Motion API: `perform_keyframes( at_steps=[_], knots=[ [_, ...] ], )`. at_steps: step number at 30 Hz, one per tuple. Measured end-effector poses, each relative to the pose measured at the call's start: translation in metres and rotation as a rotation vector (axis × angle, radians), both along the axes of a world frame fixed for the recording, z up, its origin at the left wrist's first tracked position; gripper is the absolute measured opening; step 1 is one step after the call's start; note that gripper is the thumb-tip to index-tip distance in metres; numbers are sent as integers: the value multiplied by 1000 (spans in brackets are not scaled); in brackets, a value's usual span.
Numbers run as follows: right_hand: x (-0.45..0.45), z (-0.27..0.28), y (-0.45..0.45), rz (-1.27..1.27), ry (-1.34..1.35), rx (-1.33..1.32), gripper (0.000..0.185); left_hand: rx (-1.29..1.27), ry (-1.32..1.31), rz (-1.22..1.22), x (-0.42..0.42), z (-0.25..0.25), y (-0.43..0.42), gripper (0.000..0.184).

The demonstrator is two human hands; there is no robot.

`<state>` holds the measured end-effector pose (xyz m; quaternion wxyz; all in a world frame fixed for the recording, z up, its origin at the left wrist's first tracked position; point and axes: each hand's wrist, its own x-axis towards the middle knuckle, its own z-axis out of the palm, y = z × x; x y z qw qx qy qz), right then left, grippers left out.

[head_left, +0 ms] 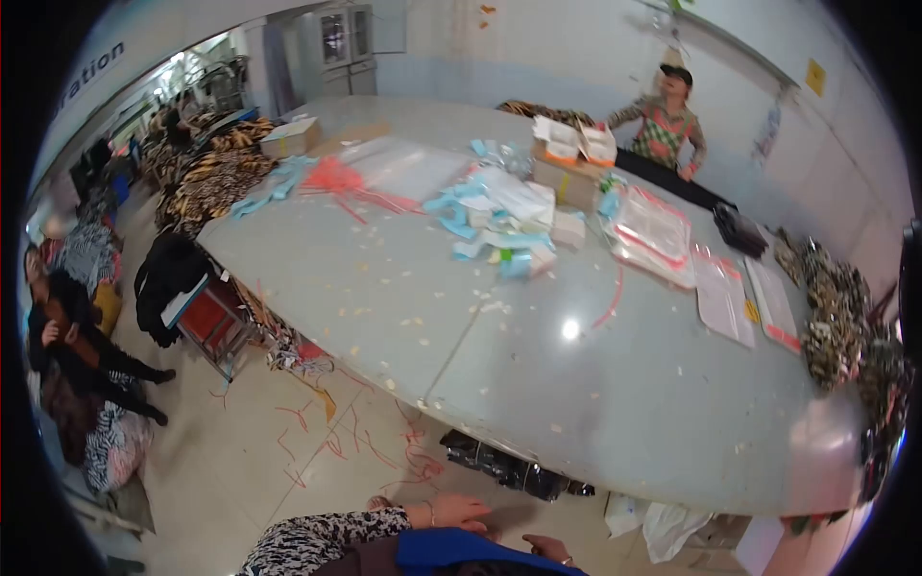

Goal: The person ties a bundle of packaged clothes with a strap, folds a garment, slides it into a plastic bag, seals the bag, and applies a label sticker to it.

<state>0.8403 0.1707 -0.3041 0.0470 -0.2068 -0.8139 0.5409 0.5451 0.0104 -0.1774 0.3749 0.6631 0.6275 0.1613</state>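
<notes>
My left hand [453,514] is at the bottom of the head view, slightly blurred, its fingers stretched out toward the right. Nothing shows in it. A black-and-white patterned sleeve [331,536] covers that arm, and a thin bracelet circles the wrist. Lower and to the right, my right hand [547,548] is partly visible with a finger extended and no object in it. Between and below the hands lies the blue cloth [451,549] of my clothing. Both hands are in front of the big grey table [384,317], apart from its edge. Black plastic-wrapped bundles [509,468] sit under that edge.
On the table are blue strips and white packets [499,211], red ties [336,178], clear bags [653,235], cartons [571,178] and camouflage cloth [836,336]. A co-worker [667,130] stands behind it; another person [72,331] is at left. Red strips [413,461] litter the floor.
</notes>
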Motion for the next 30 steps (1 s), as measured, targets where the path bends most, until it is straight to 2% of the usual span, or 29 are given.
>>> perform_keyframes(
  at_steps=[2,3,4,5,6,7,8,9,11,14,15,18,19,20,21,23,25,28,30],
  knots=[
    [-12,-16,12,-267,-255,-1031,11,111,1,-29,-17,15,-10,48],
    [-39,23,7,-401,-415,-1553,12,153,-5,-36,-24,20,-25,48],
    [-45,80,22,-215,-7,-1172,13,154,40,-23,-36,14,-42,47],
    [-76,175,45,-124,292,-1284,23,152,83,-15,-50,-1,-60,47],
    [-81,209,78,-770,639,-1590,23,147,120,-15,-61,-1,-78,46],
    [-66,259,112,-421,1042,-1143,20,61,243,4,-71,0,-99,44],
    [-13,287,193,-271,1441,-1679,20,-26,369,19,-86,18,-119,42],
    [-62,397,146,46,1334,-839,27,-114,498,30,-101,31,-139,40],
    [-42,463,196,132,1478,-256,40,-152,527,99,-124,37,-182,34],
    [-145,500,146,85,1408,-188,40,-140,543,216,-150,27,-235,31],
    [-205,494,99,116,1329,-341,36,-128,539,260,-155,20,-253,31],
    [-349,404,-5,-218,916,-804,30,11,544,427,-164,2,-291,30],
    [-387,380,-42,-235,640,-852,24,23,558,466,-170,-2,-299,30],
    [-415,343,-59,-255,425,-930,20,37,570,495,-175,-5,-303,29],
    [-435,299,-65,-173,286,-1127,15,50,581,519,-178,-7,-306,29],
    [-464,256,-102,-204,-52,-1505,11,63,596,561,-185,-3,-311,28],
    [-486,241,-137,-306,-281,-1375,11,28,577,609,-196,4,-315,28],
    [-518,212,-152,-124,-398,-1347,17,-105,553,645,-221,13,-309,31],
    [-547,198,-158,-53,-453,-1149,19,-233,615,636,-239,13,-314,41]
  ],
)
